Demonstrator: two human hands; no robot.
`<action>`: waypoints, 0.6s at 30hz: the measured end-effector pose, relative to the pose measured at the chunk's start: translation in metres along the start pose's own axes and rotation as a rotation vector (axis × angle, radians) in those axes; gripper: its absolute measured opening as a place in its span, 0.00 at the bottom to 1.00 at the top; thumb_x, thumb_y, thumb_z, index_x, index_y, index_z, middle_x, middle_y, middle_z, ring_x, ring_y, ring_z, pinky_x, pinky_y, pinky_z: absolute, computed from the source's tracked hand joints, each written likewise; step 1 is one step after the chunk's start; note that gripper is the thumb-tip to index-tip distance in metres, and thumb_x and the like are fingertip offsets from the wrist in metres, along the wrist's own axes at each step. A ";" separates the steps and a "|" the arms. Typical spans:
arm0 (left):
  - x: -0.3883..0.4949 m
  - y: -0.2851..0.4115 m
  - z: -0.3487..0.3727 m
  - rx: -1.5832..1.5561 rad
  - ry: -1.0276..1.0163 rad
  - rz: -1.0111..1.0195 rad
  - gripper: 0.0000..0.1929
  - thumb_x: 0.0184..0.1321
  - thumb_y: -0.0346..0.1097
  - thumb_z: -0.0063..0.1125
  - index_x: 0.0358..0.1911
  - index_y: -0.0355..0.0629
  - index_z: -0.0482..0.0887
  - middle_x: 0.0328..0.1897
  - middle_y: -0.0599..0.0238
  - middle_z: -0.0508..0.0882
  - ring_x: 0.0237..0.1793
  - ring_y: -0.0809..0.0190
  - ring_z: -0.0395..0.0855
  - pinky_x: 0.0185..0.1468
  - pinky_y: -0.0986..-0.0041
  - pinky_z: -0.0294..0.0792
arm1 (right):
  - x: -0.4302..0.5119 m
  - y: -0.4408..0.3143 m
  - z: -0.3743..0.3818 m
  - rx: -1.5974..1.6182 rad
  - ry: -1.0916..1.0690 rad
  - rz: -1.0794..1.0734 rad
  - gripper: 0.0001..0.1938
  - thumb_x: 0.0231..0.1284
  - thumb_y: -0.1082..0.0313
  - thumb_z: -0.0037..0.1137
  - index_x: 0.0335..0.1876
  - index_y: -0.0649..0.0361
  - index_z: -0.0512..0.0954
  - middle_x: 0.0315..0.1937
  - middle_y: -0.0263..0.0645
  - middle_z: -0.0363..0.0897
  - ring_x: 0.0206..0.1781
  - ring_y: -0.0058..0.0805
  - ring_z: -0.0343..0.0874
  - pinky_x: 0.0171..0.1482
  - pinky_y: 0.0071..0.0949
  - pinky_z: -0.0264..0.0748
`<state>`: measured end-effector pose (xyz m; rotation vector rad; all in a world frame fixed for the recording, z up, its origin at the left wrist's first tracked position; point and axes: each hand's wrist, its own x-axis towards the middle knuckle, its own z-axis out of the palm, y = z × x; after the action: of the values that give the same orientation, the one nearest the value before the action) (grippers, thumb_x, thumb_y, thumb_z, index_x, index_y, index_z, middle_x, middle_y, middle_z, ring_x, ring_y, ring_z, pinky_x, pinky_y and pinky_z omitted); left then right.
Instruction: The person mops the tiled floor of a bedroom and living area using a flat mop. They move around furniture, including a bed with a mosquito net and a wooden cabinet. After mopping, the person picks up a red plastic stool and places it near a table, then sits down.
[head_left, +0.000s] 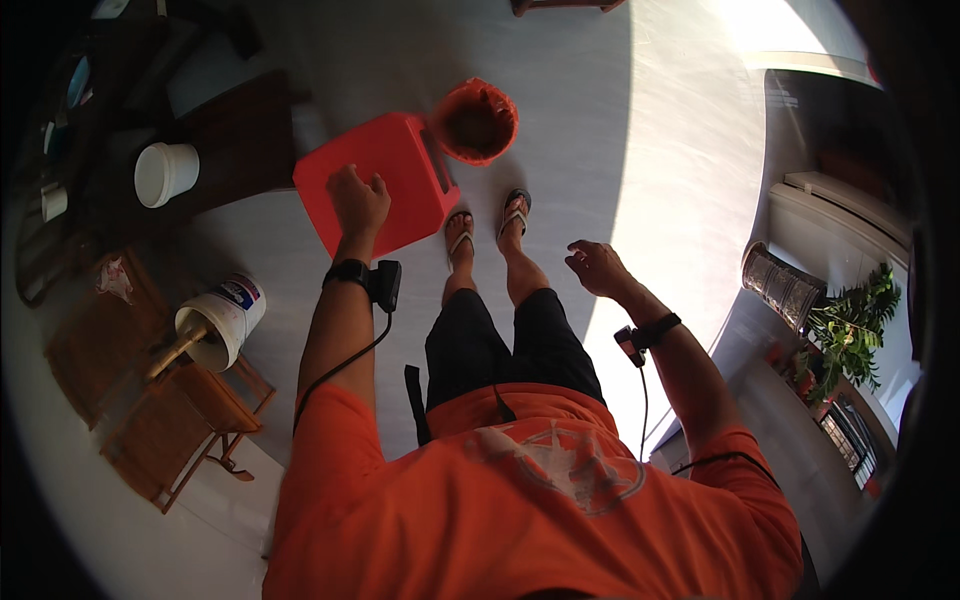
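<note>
My left hand (359, 201) is over the flat top of a red plastic stool (409, 214), its thumb apart from loosely curled fingers and nothing visible in it. Whether it touches the stool, I cannot tell. A slot runs along the stool's right side. Close by the stool stands a red waste bin (511, 124), apparently lined with a red bag; its inside is dark. My right hand (600, 270) hangs in the air to the right of my legs, fingers slightly bent and holding nothing. Both wrists carry a strapped black device with a cable.
At left, a white plastic tub (166, 174) rests on a dark wooden table (247, 142). Below it, a white bucket (238, 311) holding a wooden-looking stick stands by wooden chairs (169, 427). A potted plant (851, 337) is at right. Sunlight crosses the floor (675, 165).
</note>
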<state>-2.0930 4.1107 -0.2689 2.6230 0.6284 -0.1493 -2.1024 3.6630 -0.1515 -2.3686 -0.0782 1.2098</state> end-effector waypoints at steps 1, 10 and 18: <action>0.018 0.001 0.010 0.044 0.093 0.070 0.25 0.67 0.44 0.63 0.58 0.31 0.77 0.62 0.37 0.78 0.66 0.37 0.74 0.69 0.46 0.66 | 0.038 -0.006 -0.002 0.004 -0.009 -0.069 0.18 0.69 0.63 0.60 0.58 0.67 0.82 0.45 0.52 0.89 0.51 0.52 0.88 0.56 0.44 0.81; 0.063 -0.016 0.074 0.298 0.226 0.182 0.39 0.69 0.58 0.56 0.74 0.37 0.63 0.77 0.36 0.63 0.77 0.29 0.58 0.75 0.31 0.51 | 0.405 -0.025 0.052 -0.254 -0.121 -0.449 0.18 0.71 0.67 0.57 0.61 0.67 0.79 0.56 0.54 0.84 0.62 0.46 0.83 0.62 0.43 0.78; 0.067 -0.025 0.079 0.132 0.285 0.272 0.37 0.69 0.56 0.54 0.73 0.36 0.66 0.77 0.39 0.66 0.76 0.33 0.60 0.75 0.37 0.52 | 0.579 0.009 0.134 -0.850 -0.183 -0.540 0.15 0.68 0.70 0.53 0.56 0.62 0.82 0.56 0.48 0.85 0.60 0.45 0.83 0.61 0.40 0.79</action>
<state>-2.0450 4.1233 -0.3627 2.8519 0.3533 0.2800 -1.8557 3.8571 -0.6565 -2.5816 -1.4395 1.2439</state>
